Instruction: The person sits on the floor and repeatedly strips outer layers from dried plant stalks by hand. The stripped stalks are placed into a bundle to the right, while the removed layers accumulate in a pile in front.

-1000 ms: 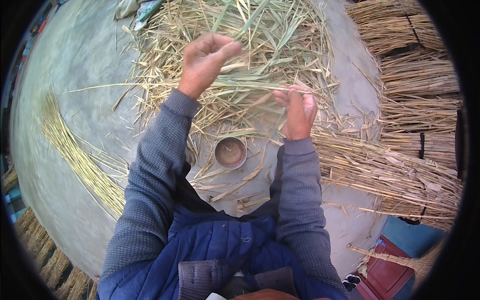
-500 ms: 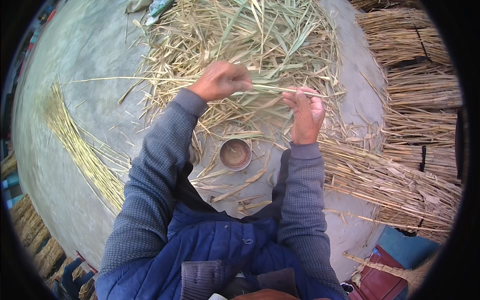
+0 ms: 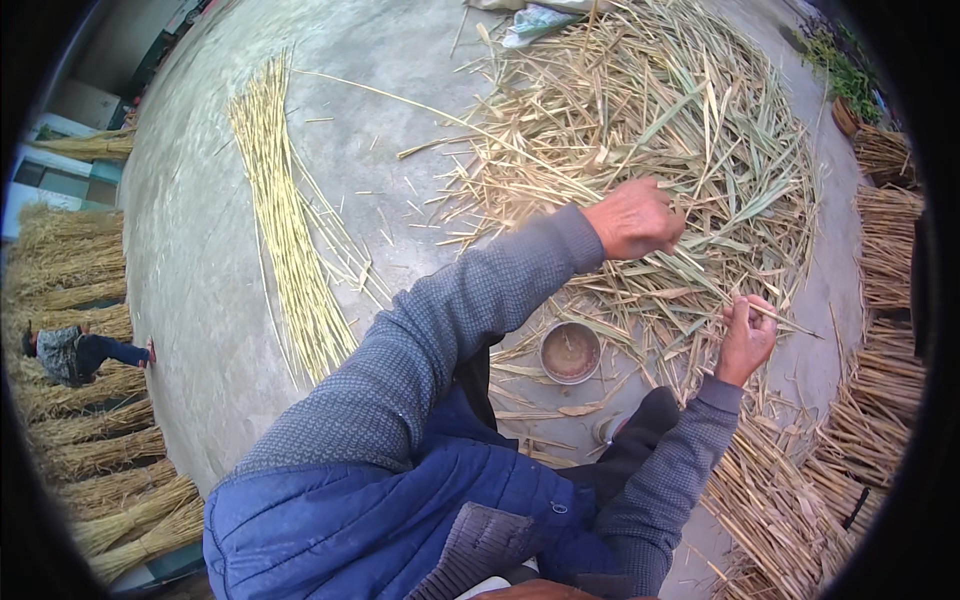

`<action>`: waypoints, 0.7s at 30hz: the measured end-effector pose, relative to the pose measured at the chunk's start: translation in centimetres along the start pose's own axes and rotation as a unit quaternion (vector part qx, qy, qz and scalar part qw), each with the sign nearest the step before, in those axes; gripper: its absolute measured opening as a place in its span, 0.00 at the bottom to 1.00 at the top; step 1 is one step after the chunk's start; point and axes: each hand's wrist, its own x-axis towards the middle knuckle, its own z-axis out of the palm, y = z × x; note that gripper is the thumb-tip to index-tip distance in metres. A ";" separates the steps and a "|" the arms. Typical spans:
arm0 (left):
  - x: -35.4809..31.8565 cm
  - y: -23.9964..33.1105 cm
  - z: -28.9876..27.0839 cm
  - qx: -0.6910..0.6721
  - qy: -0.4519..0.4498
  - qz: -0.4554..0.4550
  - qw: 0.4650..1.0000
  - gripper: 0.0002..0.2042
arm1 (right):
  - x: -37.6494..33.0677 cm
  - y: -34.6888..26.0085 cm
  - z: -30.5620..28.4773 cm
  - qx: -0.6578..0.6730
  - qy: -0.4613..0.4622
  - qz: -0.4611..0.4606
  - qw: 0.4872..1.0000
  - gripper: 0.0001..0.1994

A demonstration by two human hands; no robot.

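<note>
Over the straw pile (image 3: 640, 130), the right hand (image 3: 745, 340) pinches a stalk (image 3: 790, 322); the left hand (image 3: 635, 218) is curled, grip unclear. Pulling along its length should avoid snapping.

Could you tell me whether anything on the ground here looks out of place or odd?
Nothing looks damaged or spilled. The loose pile of straw is untidy, unlike the neat row of stalks laid straight to its left. A small round bowl sits on the ground among the scraps, upright. The right hand pinches a thin stalk.
</note>
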 end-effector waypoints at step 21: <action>-58.3 15.8 -20.2 0.297 -0.309 -0.354 0.831 0.09 | -3.3 -4.5 -12.4 0.124 -0.025 0.007 0.992 0.21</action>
